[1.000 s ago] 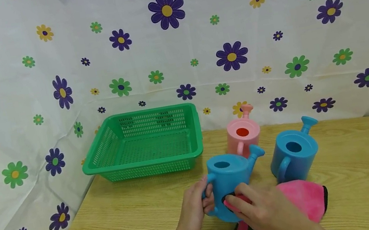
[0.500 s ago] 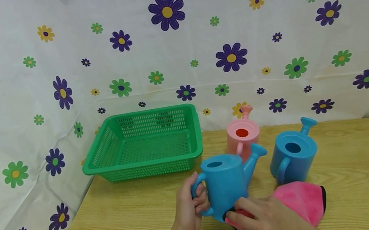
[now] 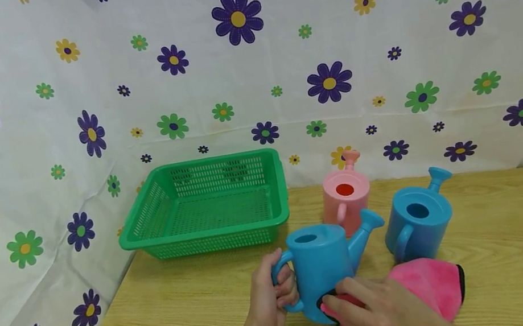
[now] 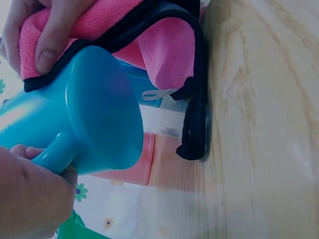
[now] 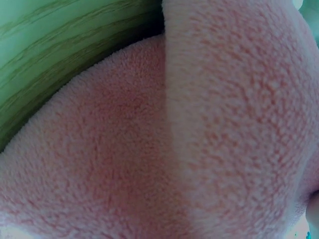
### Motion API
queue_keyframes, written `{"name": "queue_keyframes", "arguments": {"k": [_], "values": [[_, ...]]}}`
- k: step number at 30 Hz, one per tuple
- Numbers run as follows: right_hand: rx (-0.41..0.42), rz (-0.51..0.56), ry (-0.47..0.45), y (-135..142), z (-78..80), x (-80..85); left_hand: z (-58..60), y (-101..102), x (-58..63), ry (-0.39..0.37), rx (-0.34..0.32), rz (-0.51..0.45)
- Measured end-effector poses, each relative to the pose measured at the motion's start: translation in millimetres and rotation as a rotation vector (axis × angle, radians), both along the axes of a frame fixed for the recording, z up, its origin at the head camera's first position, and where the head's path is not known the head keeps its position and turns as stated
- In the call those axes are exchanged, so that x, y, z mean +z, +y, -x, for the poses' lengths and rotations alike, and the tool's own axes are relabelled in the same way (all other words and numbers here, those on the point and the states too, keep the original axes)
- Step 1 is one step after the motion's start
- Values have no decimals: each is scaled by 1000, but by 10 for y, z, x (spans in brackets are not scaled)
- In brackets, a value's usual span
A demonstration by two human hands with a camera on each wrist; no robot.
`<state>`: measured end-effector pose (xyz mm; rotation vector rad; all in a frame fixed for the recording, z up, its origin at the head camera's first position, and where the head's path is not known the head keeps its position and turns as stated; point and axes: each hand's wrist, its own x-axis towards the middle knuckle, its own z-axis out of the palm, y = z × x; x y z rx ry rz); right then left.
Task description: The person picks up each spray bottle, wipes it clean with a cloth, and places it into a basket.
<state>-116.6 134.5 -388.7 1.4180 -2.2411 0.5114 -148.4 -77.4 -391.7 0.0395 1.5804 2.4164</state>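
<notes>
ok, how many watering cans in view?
3: a blue watering can in the left hand, gripped by its handle; a pink watering can partly hidden behind it; a second blue watering can on the table, further right. No others show.

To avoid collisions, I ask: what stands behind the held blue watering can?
A pink watering can. In the head view, the held can covers much of its lower part and some table.
</notes>
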Motion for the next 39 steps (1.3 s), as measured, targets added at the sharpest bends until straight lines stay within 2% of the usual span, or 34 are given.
{"name": "queue_keyframes", "arguments": {"k": [5,11,16,24,34,39], "values": [[-9,34,55,18,39,16,6,16,-21,5,-3,8],[-18,95,168,19,91,22,18,31,-35,11,-9,29],[-42,137,194,32,159,64,33,43,-36,-2,-10,38],[-74,225,343,28,267,158,13,50,-59,-24,-30,63],[-88,219,352,57,297,197,-14,44,-99,-39,-41,83],[-101,201,324,79,292,183,-20,39,-106,-40,-45,85]]}}
